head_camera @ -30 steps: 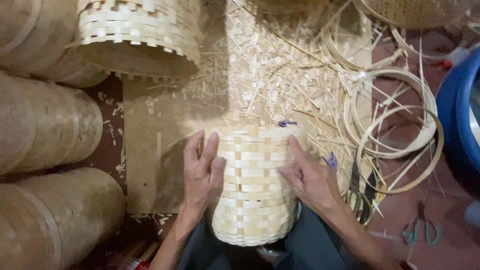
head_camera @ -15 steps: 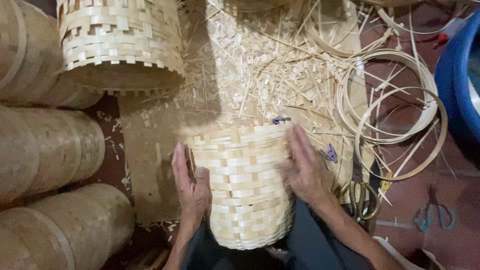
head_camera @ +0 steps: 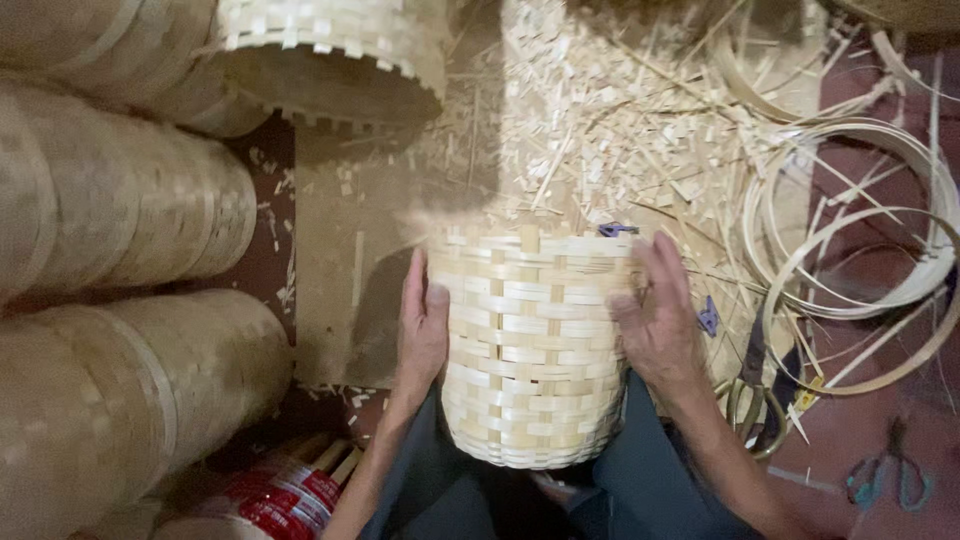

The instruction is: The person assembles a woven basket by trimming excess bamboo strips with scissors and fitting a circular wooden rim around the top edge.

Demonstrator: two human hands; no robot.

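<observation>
Having slid off the top onto the flank, the left hand [head_camera: 424, 325] is now gripping the woven bamboo basket [head_camera: 530, 350], fingers together, opposite the spread-fingered right hand [head_camera: 655, 320], seemingly turning it.

Floor [head_camera: 860, 450], dark red. Board [head_camera: 340, 290] at centre, trimmings [head_camera: 620, 120] strewn upper centre. Hoops [head_camera: 850, 250] at right, scissors [head_camera: 760, 390] lower right, stacked baskets [head_camera: 110, 210] along left edge.
</observation>
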